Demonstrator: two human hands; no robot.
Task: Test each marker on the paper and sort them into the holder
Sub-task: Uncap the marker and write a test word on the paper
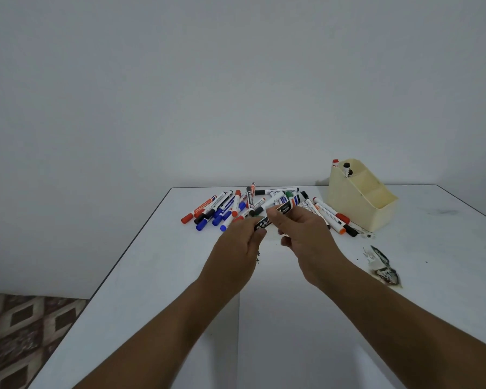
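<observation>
A plain grey-white wall rises behind the white desk (157, 276) where we work, and a brown patterned floor (20, 332) shows past its left edge. Both our hands are raised together over the desk's middle, gripping one black marker (272, 219) between them: our left hand (243, 242) curls around its lower end, and our right hand (300, 234) pinches its upper end. Just behind our hands lies a loose pile of markers (236, 206) with red, blue, black and green caps. To the right of the pile stands a cream holder (359, 200) with stepped compartments; two markers stand in its rear compartment. A sheet of paper (306, 318) lies on the desk under our forearms. A stained, crumpled scrap (382, 268) rests on the desk in front of the holder.
</observation>
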